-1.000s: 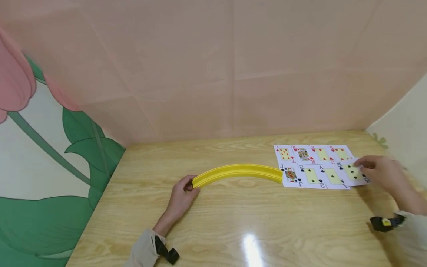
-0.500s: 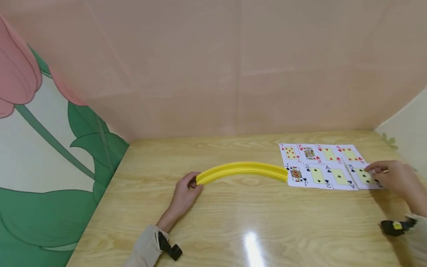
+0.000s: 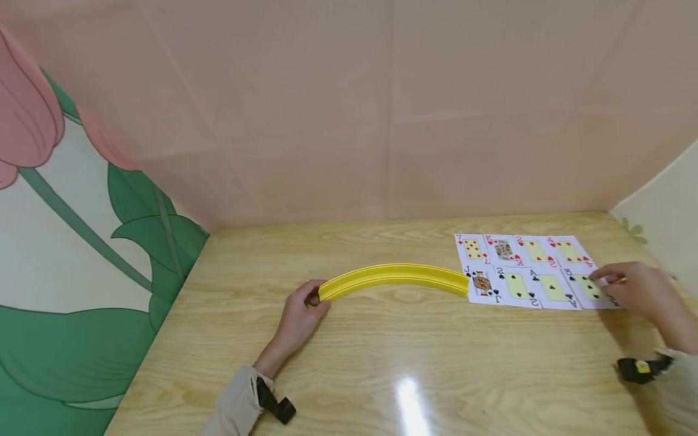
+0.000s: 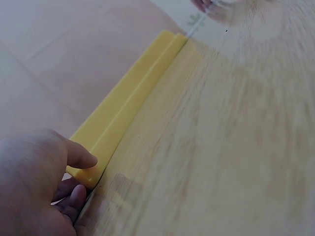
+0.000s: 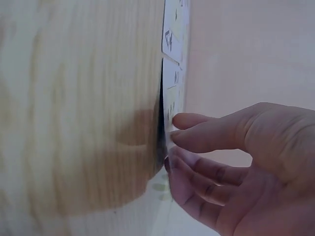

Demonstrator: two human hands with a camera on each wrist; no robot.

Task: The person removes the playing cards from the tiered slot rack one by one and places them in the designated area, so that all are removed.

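My left hand (image 3: 297, 318) grips the left end of a yellow curved track piece (image 3: 392, 274), thumb over its edge and fingers tucked at the underside in the left wrist view. The track's far end meets the jack card (image 3: 482, 284) in the head view. My right hand (image 3: 643, 292) pinches the playing card (image 3: 586, 289) at the right end of the front row, a black-suited three. In the right wrist view, thumb and index finger (image 5: 179, 119) are at its face, and a dark gap shows under its long edge. The hand hides its right corner.
Two rows of face-up cards lie together: red ones behind, including a seven (image 3: 472, 248) and a king (image 3: 503, 249), black ones in front. A pink backdrop (image 3: 327, 121) rises behind the wooden table (image 3: 354, 363); a flower-printed wall stands left.
The right hand has brought the raised card, which overlapped its neighbour, right and down to the end of the front row. My left hand stays on the track, and the view has shifted slightly.
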